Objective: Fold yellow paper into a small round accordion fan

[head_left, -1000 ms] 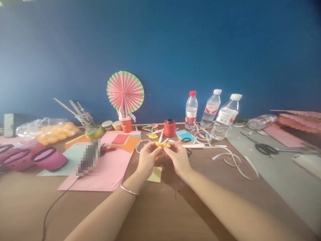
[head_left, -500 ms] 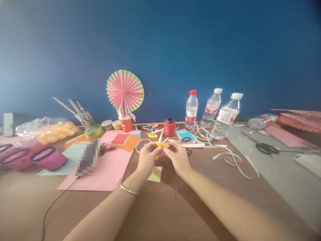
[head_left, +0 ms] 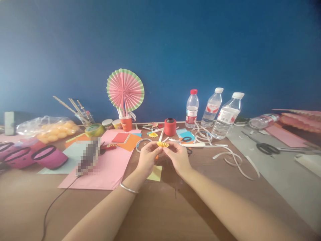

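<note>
Both my hands meet above the middle of the wooden table [head_left: 160, 214]. My left hand [head_left: 146, 159] and my right hand [head_left: 177, 157] each pinch one side of a small pleated yellow paper fan [head_left: 163, 144], holding it up between the fingertips. A silver bangle sits on my left wrist. Under the hands lies a yellow paper square [head_left: 155, 173]. Another small yellow fan [head_left: 152, 135] lies further back.
A pink paper sheet [head_left: 107, 169] and a blurred tool with a black cord lie at the left. A large pink pleated fan [head_left: 125, 89] stands in a red cup. A red thread spool [head_left: 170, 127], three water bottles [head_left: 212, 108], white paper strips [head_left: 230, 159] and scissors [head_left: 265, 148] lie right.
The two halves of the yellow fan have been pressed together into one small fan. My hands have barely moved.
</note>
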The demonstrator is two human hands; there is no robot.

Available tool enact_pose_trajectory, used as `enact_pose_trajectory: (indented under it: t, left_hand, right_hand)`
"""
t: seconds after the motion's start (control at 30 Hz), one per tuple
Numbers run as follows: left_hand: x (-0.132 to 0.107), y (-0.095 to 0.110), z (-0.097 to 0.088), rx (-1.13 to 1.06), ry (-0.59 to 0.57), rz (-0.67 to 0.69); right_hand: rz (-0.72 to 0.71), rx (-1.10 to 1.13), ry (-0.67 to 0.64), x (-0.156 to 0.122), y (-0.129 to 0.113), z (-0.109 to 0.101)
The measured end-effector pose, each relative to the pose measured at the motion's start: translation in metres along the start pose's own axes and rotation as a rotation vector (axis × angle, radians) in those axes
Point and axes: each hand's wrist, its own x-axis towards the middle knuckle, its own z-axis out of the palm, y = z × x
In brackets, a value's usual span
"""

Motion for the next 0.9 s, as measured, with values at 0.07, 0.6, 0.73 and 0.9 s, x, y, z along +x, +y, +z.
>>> enact_pose_trajectory:
  t: [0.07,0.6,0.73,0.9]
  left_hand:
    - [0.000,0.000,0.000,0.000,-0.001,-0.013]
    - [-0.003,0.003,0.003,0.101,-0.005,0.041]
    - [-0.003,0.003,0.002,0.108,-0.002,0.015]
    - [-0.003,0.004,0.002,0.078,-0.031,-0.015]
  right_hand:
    - [-0.004,-0.017,0.002,0.000,-0.001,0.000]
    - [-0.136,-0.198,-0.019,-0.004,-0.012,0.000]
    - [-0.154,-0.215,-0.023,-0.004,-0.012,0.000]
    - [-0.180,-0.212,-0.009,-0.006,-0.015,0.002]
